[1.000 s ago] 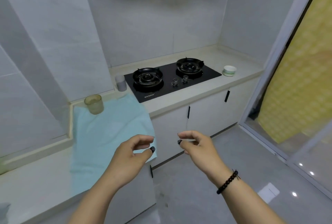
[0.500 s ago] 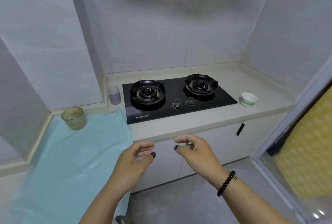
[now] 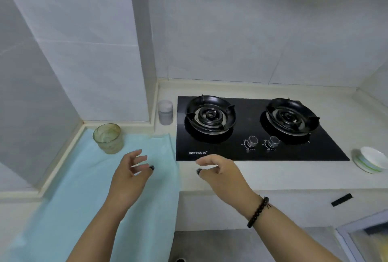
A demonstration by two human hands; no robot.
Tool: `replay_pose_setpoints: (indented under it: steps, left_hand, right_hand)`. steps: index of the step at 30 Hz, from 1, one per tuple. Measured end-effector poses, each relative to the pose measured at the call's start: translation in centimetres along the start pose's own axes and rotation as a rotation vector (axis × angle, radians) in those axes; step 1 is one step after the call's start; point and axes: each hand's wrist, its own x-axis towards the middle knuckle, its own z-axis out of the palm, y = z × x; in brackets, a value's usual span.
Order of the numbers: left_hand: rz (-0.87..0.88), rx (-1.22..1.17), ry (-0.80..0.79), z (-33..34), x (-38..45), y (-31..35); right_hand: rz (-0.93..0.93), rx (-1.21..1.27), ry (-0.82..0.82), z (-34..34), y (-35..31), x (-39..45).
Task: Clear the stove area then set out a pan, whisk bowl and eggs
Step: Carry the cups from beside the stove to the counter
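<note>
On the pale bench [image 3: 273, 177] sits one black glass stove [image 3: 252, 135] with two burners [image 3: 210, 114] — one at the left, one at the right — and two knobs [image 3: 252, 141] side by side near its front edge. Nothing stands on either burner. At 9 o'clock from the stove, just beside its left edge and against the wall corner, stands one small frosted cup [image 3: 165, 112]. At 8 o'clock, on the lower part of the bench, one greenish glass [image 3: 108, 138] stands upright on the far end of a light blue cloth [image 3: 84, 188] that is spread over that surface and hangs past the front edge. At 3 o'clock from the stove, well apart from the burners, one small white bowl with a green stripe [image 3: 370, 159] rests on the bench.

Two hands hover apart from each other in front of the stove — the left hand [image 3: 130, 174] above the cloth, fingers loosely spread and holding nothing; the right hand [image 3: 222, 174] above the front edge of the bench, fingers relaxed and slightly curled, also holding nothing. A dark beaded bracelet [image 3: 259, 211] circles the right wrist.
</note>
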Motion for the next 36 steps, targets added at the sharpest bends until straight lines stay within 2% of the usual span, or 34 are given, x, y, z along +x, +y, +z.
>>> replay_pose_setpoints:
  steps: [6, 9, 12, 20, 28, 36]
  left_hand:
    - [-0.075, 0.084, 0.366, -2.4, 9.4, -2.3]
    - [-0.154, 0.092, 0.476, -3.1, 13.4, -2.5]
    - [-0.220, 0.000, 0.492, -3.1, 16.2, -3.5]
    - [-0.184, -0.057, 0.472, -3.6, 20.0, -8.5]
    - [-0.135, -0.027, 0.485, -4.8, 20.8, -8.9]
    - [-0.092, -0.223, 0.489, -5.6, 16.7, -6.5]
  right_hand:
    - [0.004, -0.033, -0.109, 3.9, -2.0, 8.3]
    - [0.005, -0.049, -0.157, 6.3, -2.4, 11.6]
    - [0.008, -0.059, -0.192, 8.3, -2.4, 14.1]
    - [0.052, -0.142, -0.235, 12.4, -1.4, 20.5]
    - [-0.043, -0.343, -0.201, 16.1, -0.7, 27.6]
    - [-0.208, -0.669, -0.164, 17.1, 2.3, 30.1]
